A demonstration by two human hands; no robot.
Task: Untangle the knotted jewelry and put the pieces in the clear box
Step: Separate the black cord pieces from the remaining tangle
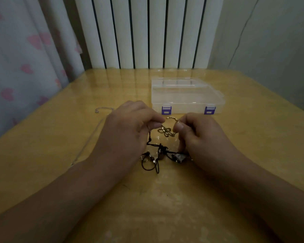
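A knot of jewelry lies between my hands at the table's middle. Its upper part is a gold chain with a flower charm [166, 131]; below it hang black cords with dark beads [158, 156]. My left hand [125, 130] pinches the gold chain's left end, fingers curled. My right hand [198, 137] pinches the chain's right end with thumb and forefinger. The clear box [187, 96], lid down with two purple latches facing me, stands just beyond my hands. Its inside looks empty.
A thin silver chain [88, 141] lies loose on the wooden table [165, 199] left of my left hand, its clasp end near the far left. A white radiator stands behind the table, and a curtain with pink hearts hangs at the left.
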